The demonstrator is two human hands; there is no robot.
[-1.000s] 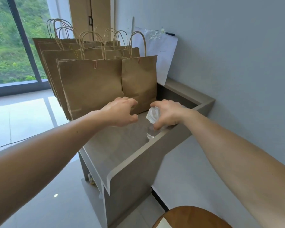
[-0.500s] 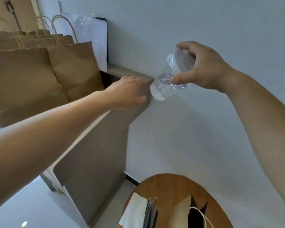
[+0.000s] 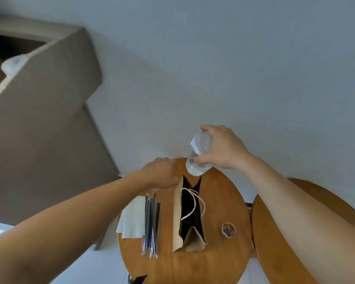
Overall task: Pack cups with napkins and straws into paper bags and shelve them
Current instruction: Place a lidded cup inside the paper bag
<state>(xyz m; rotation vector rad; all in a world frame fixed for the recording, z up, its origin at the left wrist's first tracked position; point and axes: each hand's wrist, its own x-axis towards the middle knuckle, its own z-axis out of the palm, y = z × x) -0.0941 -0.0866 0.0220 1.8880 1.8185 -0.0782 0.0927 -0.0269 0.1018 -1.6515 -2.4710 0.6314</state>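
My right hand (image 3: 223, 149) grips a clear lidded plastic cup (image 3: 198, 158) by its top, tilted, just above the far end of an open brown paper bag (image 3: 177, 214) that stands on a round wooden table (image 3: 213, 261). Cream rope handles hang into the bag's dark opening. My left hand (image 3: 161, 174) hovers, fingers curled, at the bag's far left corner; I cannot tell whether it touches it. Left of the bag lie a bundle of dark wrapped straws (image 3: 151, 220) and white napkins (image 3: 132, 219). Another clear cup (image 3: 13, 63) stands on the grey shelf unit (image 3: 49, 111) at upper left.
A small round tub of coloured paper clips (image 3: 228, 229) sits on the table right of the bag. A second wooden tabletop (image 3: 275, 253) adjoins on the right, partly behind my right arm. A pale wall runs behind both tables.
The view has swung from the shelf with its brown bags down to the round table. My right hand carried the cup from shelf height to just over the open bag; my left hand followed.
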